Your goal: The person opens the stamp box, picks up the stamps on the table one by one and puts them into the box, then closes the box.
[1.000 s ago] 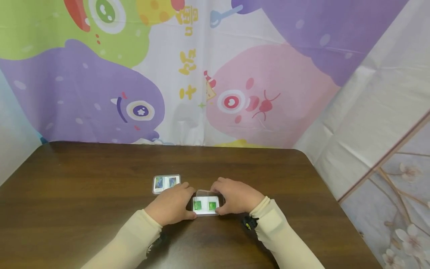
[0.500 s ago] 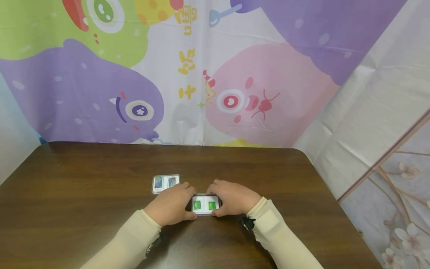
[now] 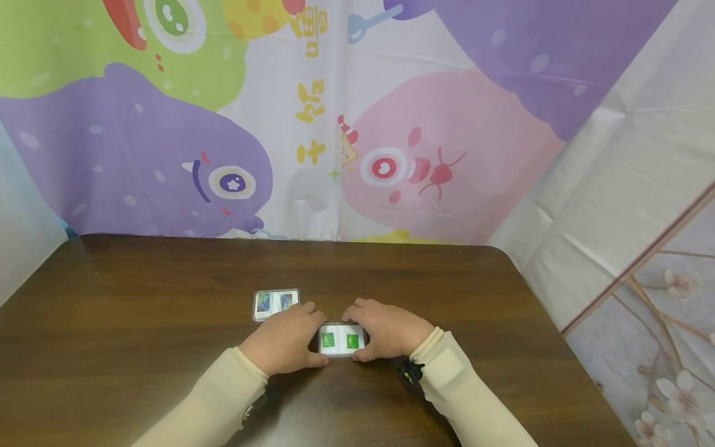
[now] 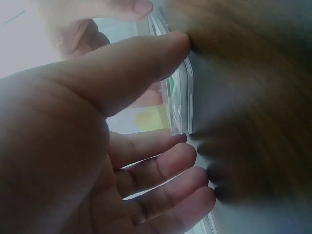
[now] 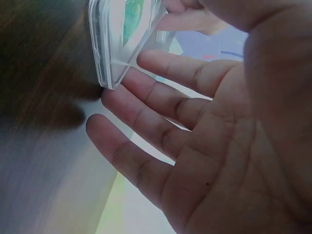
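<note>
A small flat clear plastic case (image 3: 341, 347) lies on the dark wooden table, holding a white insert with two green square pictures. Its lid lies flat. My left hand (image 3: 286, 340) grips the left end, thumb on the near edge and index finger at the far edge; the left wrist view shows the case (image 4: 189, 107) edge-on between them. At the right end, my right hand (image 3: 392, 330) spans from near edge to far edge with thumb and fingers. In the right wrist view the fingertips sit right at a corner of the case (image 5: 103, 53).
A second clear case (image 3: 274, 305) with two blue-green pictures lies behind my left hand, partly covered by it. The brown table (image 3: 167, 273) ends at a cartoon-printed cloth (image 3: 313, 205). A floral panel (image 3: 670, 347) stands on the right.
The case's clear lid, tilted up at the far side a second ago, has come down flat onto the case. My right hand has moved slightly left; the left hand has stayed in place.
</note>
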A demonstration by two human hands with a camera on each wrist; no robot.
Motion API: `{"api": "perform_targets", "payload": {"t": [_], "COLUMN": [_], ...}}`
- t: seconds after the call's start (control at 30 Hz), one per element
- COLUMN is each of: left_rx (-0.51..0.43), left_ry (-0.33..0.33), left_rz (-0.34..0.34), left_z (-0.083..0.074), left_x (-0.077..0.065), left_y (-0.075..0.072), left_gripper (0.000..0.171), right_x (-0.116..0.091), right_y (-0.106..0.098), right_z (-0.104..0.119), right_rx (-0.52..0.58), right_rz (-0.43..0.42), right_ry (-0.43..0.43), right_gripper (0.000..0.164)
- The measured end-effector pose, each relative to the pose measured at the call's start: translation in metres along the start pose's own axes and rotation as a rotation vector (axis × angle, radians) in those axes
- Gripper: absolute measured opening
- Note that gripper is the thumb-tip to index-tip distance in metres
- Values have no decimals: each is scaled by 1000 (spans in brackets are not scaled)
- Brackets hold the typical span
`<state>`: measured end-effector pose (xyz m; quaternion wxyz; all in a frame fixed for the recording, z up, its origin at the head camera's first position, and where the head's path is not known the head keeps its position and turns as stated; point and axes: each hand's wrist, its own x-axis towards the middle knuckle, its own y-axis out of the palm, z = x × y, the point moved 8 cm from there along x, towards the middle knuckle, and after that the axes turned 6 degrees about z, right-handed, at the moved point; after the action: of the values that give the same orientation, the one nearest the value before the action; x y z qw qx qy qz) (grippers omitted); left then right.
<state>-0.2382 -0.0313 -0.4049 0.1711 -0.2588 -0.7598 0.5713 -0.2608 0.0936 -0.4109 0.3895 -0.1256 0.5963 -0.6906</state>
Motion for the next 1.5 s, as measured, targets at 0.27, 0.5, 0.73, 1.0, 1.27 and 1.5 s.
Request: {"api": "perform_targets", "payload": {"t": [0.27, 0.5, 0.73, 1.0, 1.27, 1.5], "left_rx": [14, -5, -21, -18, -5, 5], "left_ry": [-8, -38, -62, -62, -65, -70], "left_rz": [-3, 13, 37, 53, 54, 58], "left_z": [0, 2, 5, 5, 4, 3], "left_x": [0, 1, 0, -1, -1, -1], "left_y": [0, 1, 1, 2, 2, 1], "left_gripper": [62, 63, 71, 66, 63, 64], "right_x": [4, 4, 2, -2, 2, 4], "right_y": [2, 2, 1, -4, -6, -7], "right_z": [0, 0, -21, -49, -54, -57], "right_rx": [-30, -27, -9, 42, 34, 53], "right_rz": [4, -9, -31, -88, -127, -150], "right_ry": [14, 10, 64, 137, 143, 151], "right_gripper": [62, 55, 52, 52, 57, 60]}}
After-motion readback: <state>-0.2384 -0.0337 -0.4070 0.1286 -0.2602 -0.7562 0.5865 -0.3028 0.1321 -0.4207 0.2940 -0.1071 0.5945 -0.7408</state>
